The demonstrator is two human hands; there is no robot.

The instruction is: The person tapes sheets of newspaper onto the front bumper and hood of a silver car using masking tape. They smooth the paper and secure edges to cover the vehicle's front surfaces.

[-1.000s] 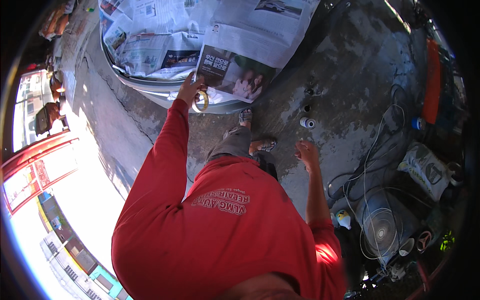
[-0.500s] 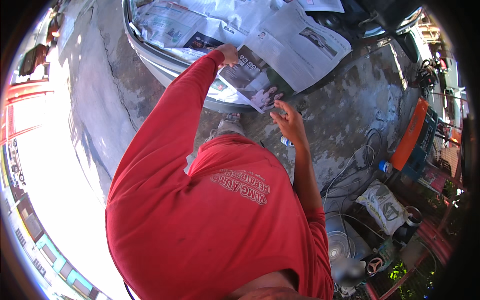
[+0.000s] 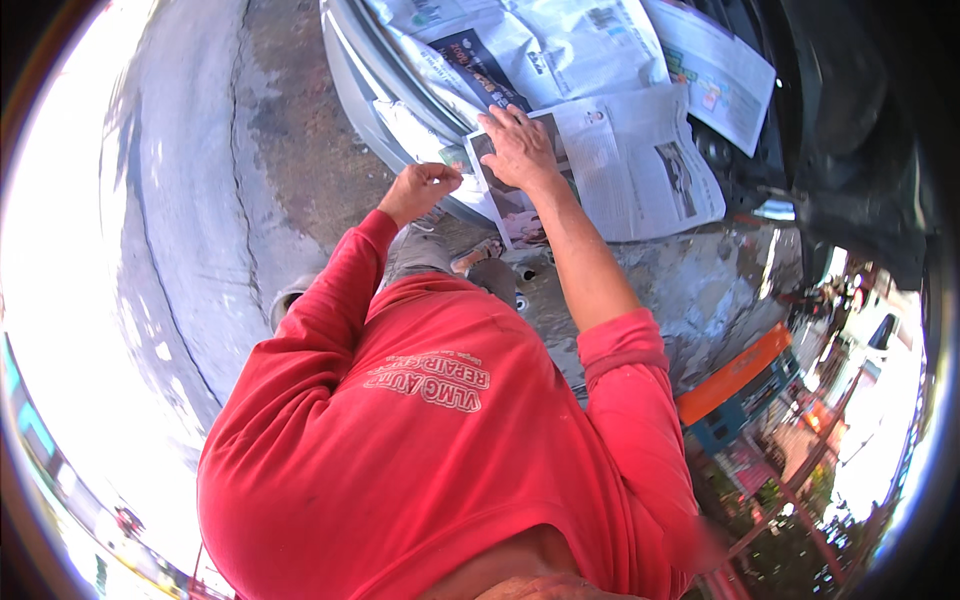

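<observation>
Newspaper sheets (image 3: pixel 590 50) cover a car's grey body panel (image 3: pixel 360 110). One sheet (image 3: pixel 640 150) with dark photos lies along the panel's near end. My right hand (image 3: pixel 522 152) rests on this sheet's dark-photo part, fingers spread and pressing it down. Just left of the sheet's edge, my left hand (image 3: pixel 418 190) is closed in a pinch with the fingertips by the panel's rim. Whatever is between those fingers is too small to make out.
Another newspaper sheet (image 3: pixel 715 75) lies farther right, beside dark car parts (image 3: pixel 850 110). My shoes (image 3: pixel 476 256) stand below the panel on worn concrete (image 3: pixel 190 200). An orange and teal box-shaped thing (image 3: pixel 735 375) is at the right.
My right hand has come up onto the newspaper. My left hand has drawn back from the sheet toward me, into a pinch. The view has turned, shifting the panel to the right.
</observation>
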